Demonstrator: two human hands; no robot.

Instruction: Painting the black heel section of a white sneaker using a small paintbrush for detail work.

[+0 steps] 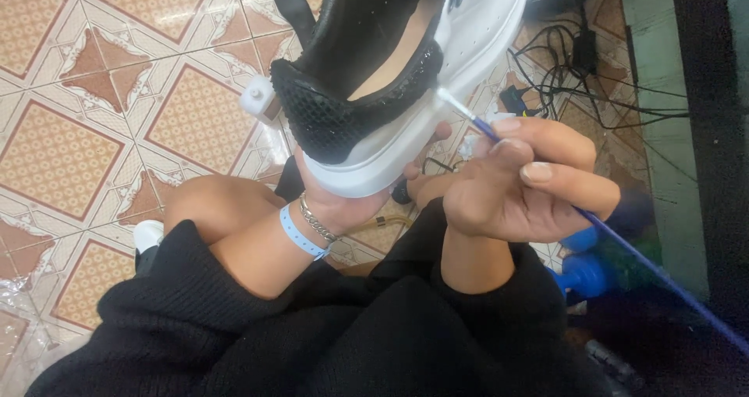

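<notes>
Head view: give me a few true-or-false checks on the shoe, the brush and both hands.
1. The left hand holds the shoe from beneath its white sole. True.
2. The right hand holds a red pencil. False: it holds a thin blue-handled brush.
3. The brush tip touches the white sole edge. True.
4. The shoe upper is all white. False: it is black mesh.
5. The floor is plain grey concrete. False: patterned orange tiles.

Single head-worn view, looking steeply down, close over the lap (tiled floor (117, 93) beyond)
</notes>
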